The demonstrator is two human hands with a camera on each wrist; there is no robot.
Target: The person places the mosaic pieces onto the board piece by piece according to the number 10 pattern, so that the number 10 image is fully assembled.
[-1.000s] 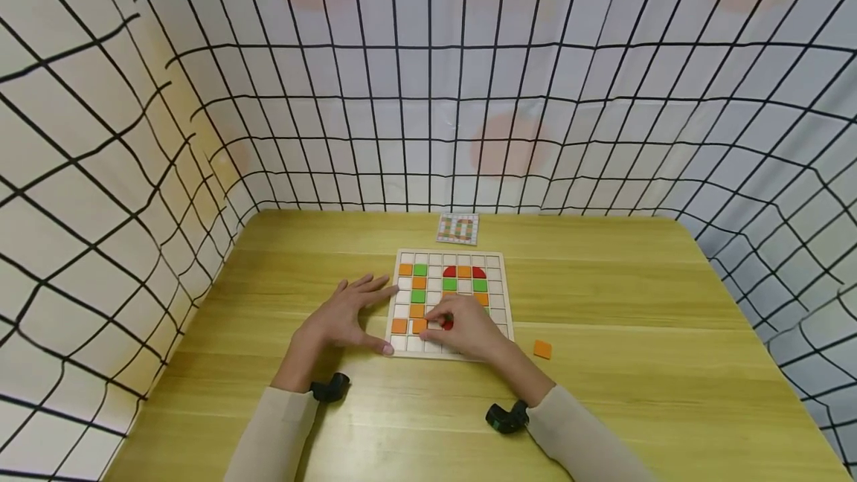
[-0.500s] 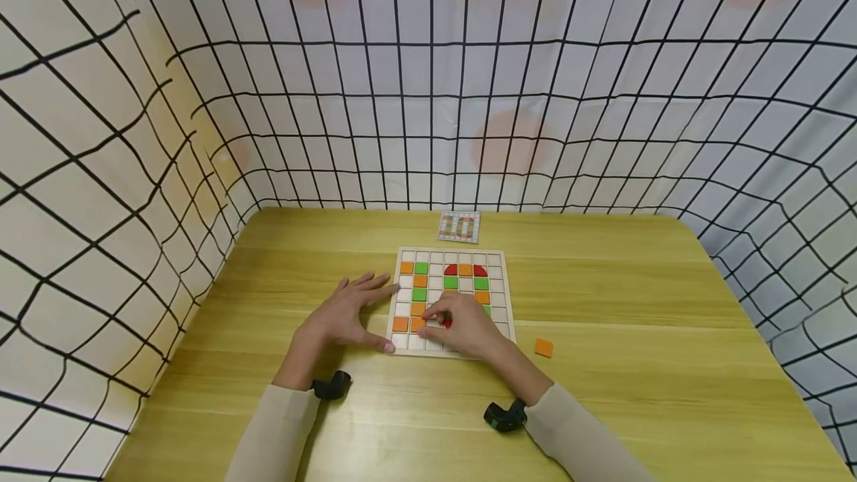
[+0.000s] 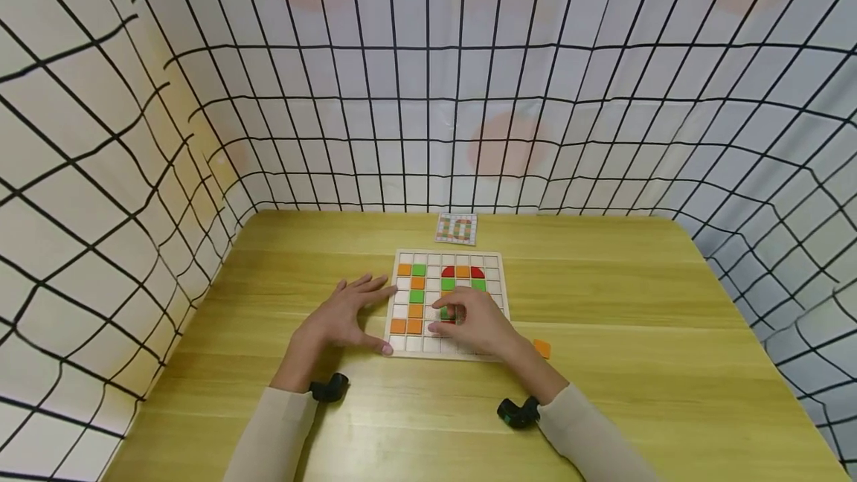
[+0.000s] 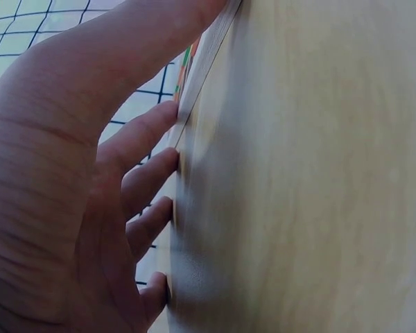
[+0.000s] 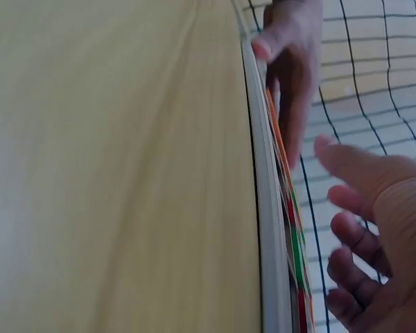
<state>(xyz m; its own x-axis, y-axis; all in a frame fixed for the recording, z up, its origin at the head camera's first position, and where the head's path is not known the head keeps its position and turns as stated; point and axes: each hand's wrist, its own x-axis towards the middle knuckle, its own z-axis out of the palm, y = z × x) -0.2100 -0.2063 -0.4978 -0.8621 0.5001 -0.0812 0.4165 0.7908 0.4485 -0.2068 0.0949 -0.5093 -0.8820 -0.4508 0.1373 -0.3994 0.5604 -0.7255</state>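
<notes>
A square wooden grid board [image 3: 431,344] lies on the table, with orange, green and red pieces set in some of its cells. My left hand [image 3: 341,315] rests at the board's left side, fingers spread, the thumb at its near left corner. Over the right half of the board hovers my right hand [image 3: 482,322], thumb and fingers apart, nothing between them. It hides some cells and pieces. An orange tile [image 3: 414,326] lies in a cell left of its fingertips. In the right wrist view, the right hand's fingers [image 5: 353,163] are apart from the board.
A loose orange tile [image 3: 541,349] lies on the table right of the board, partly behind the right forearm. Beyond the board is a small card [image 3: 457,229] printed with a coloured grid pattern. Black netting [image 3: 428,140] surrounds the table at the back and sides.
My right hand has come away from the orange tile in the lower left of the board, moving right, and its thumb and fingers have parted. The left hand stays put.
</notes>
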